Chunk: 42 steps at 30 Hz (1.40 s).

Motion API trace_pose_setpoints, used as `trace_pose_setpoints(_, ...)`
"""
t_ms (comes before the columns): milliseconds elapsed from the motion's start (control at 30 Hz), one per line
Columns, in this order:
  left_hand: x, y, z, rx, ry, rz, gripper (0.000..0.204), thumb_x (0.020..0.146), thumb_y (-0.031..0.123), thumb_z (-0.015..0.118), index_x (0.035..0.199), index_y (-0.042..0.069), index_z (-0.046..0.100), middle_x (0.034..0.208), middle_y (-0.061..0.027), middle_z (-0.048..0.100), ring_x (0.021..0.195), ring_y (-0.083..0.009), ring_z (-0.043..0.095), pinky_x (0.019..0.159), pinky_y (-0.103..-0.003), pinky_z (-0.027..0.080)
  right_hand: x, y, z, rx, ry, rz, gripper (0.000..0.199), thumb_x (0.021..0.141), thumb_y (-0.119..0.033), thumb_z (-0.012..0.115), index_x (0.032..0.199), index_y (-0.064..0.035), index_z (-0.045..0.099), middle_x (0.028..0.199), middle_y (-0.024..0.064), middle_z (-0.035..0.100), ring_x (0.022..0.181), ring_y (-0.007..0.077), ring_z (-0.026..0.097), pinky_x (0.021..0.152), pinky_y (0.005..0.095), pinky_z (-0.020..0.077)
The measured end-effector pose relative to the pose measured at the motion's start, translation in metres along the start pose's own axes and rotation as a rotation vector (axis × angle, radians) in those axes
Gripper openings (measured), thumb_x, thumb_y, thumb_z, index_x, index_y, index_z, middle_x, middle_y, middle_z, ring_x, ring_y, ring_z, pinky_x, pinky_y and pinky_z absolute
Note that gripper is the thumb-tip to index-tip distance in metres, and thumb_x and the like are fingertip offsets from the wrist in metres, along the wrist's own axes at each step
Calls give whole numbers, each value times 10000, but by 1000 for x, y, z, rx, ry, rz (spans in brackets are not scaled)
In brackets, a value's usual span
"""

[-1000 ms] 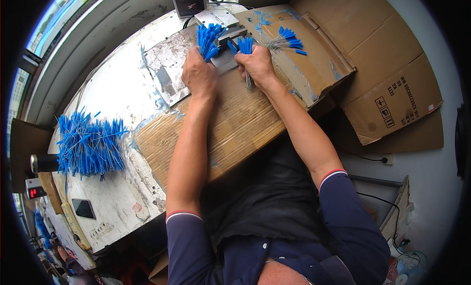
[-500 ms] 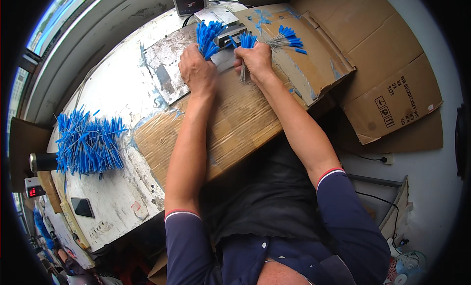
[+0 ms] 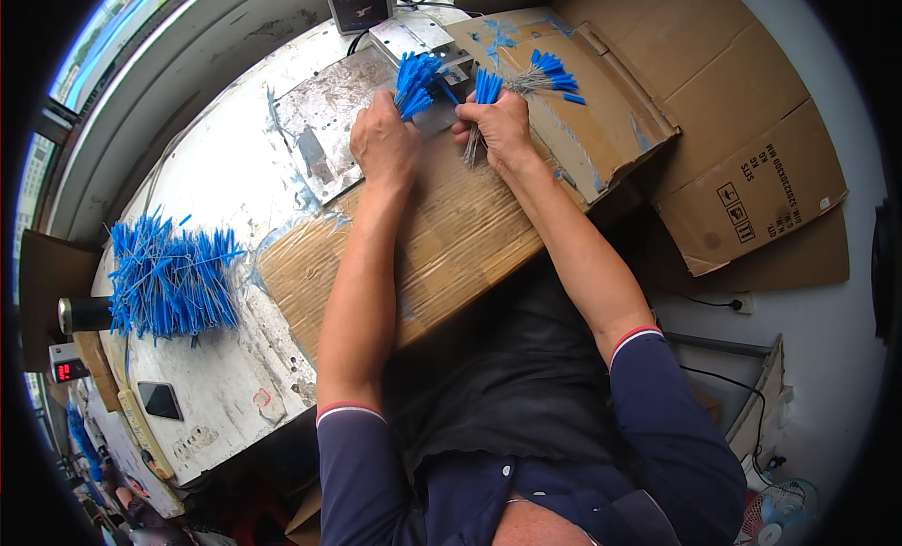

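My left hand (image 3: 385,144) is closed round a bundle of thin wires with blue plastic ends (image 3: 416,84), the blue ends fanning out above the fist. A smaller bunch of the same blue-ended wires (image 3: 488,87) is in my right hand (image 3: 502,131), its pale wire tails hanging below the fingers. From the right fingertips a single blue-ended piece (image 3: 449,93) slants up toward the metal fixture (image 3: 455,75). That fixture stands just beyond both hands on a metal plate (image 3: 329,109). Loose blue-ended wires (image 3: 545,75) lie on cardboard right of my right hand.
A big heap of blue-ended wires (image 3: 174,278) lies at left, beside a dark cylinder (image 3: 86,315) and a phone (image 3: 161,400). Behind the fixture stands a box with a red display (image 3: 361,3). Flattened cardboard (image 3: 413,250) covers the near table edge; a carton (image 3: 742,142) is at right.
Both hands have shifted slightly right and toward me, along with their bundles. The single blue-ended piece has drawn back from the fixture a little. The red display reads differently.
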State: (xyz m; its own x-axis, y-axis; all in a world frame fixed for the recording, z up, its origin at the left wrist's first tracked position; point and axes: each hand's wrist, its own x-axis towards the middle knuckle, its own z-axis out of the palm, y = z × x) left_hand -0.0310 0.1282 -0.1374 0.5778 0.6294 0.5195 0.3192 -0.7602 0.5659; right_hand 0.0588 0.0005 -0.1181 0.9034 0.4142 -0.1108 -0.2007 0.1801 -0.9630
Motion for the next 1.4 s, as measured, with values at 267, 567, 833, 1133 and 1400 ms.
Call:
trace_pose_setpoints(267, 0, -1, 4, 67, 36, 93, 159, 779, 23, 585, 930, 54, 624, 863, -150, 674, 865, -341, 621, 772, -449, 488, 1, 3, 3, -141, 48, -52, 159, 748, 36, 690, 847, 4, 570, 691, 99, 629, 506, 185, 646, 420, 303, 550)
trace_pose_setpoints(567, 1, -5, 6, 81, 95, -8, 198, 821, 26, 569, 1017, 20, 593, 934, -183, 645, 919, -380, 600, 811, -491, 474, 3, 2, 14, -169, 98, -77, 129, 738, 43, 658, 830, 27, 569, 681, 106, 625, 502, 198, 655, 397, 323, 542)
trace_pose_setpoints(833, 3, -10, 6, 65, 189, 23, 248, 791, 3, 598, 1038, 16, 591, 953, -177, 642, 965, -378, 590, 855, -478, 459, 7, -4, 25, -220, 138, -61, 121, 718, 41, 671, 799, 30, 580, 688, 113, 641, 503, 209, 662, 409, 325, 544)
trace_pose_setpoints(1133, 1, -6, 5, 33, 104, 7, 248, 796, 30, 615, 1043, 32, 599, 889, -184, 662, 892, -389, 623, 822, -486, 471, 11, 0, 19, -93, 116, 41, 140, 764, -11, 719, 865, 31, 632, 738, 118, 666, 543, 213, 674, 441, 333, 555)
trace_pose_setpoints(1400, 2, -2, 1, 38, -43, -47, 320, 795, 62, 632, 1112, 37, 599, 883, -220, 697, 865, -415, 675, 781, -508, 501, 1, 12, 2, 78, -59, -63, 170, 808, -33, 717, 954, 30, 659, 803, 100, 685, 639, 179, 680, 553, 309, 597)
